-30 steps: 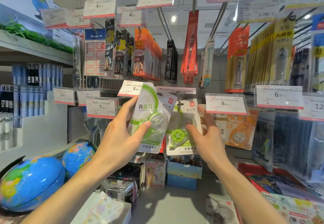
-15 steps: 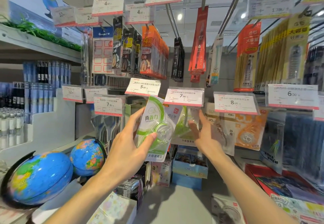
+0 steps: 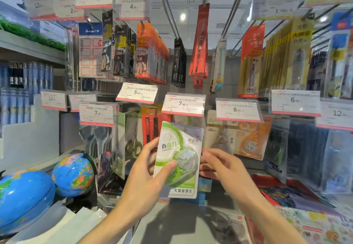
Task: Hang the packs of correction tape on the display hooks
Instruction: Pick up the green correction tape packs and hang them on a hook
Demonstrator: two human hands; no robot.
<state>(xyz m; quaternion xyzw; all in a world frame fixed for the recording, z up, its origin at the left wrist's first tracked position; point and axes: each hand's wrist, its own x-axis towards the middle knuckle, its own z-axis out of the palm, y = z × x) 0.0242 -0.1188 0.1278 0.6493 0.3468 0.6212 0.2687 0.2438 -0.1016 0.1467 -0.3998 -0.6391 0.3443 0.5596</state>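
**Green correction tape pack held up below the 7.90 tag**

Head view: The left hand (image 3: 147, 169) holds a pack of correction tape (image 3: 178, 159) upright in front of the display, its grip pinching the pack: the thumb presses on the front beside the clear round dispenser and the other fingers wrap behind the left edge. The pack is white and green, and its top edge sits just below the 7.90 price tag (image 3: 183, 104), not on a hook. The right hand (image 3: 222, 164) is just beside the pack's right edge, fingers loosely spread and lightly curled; whether they touch the pack cannot be told, and the hand holds nothing.

Behind the pack, under the same tag, another green pack is partly hidden. To the right, under the 8.00 price tag (image 3: 237, 109), hangs an orange pack (image 3: 252, 140). Above, orange card packs (image 3: 150, 55) hang in a dense row on long hooks. At the lower left, 2 blue globes (image 3: 73, 173) sit on the shelf. Colourful printed sheets (image 3: 315, 222) lie at the lower right.
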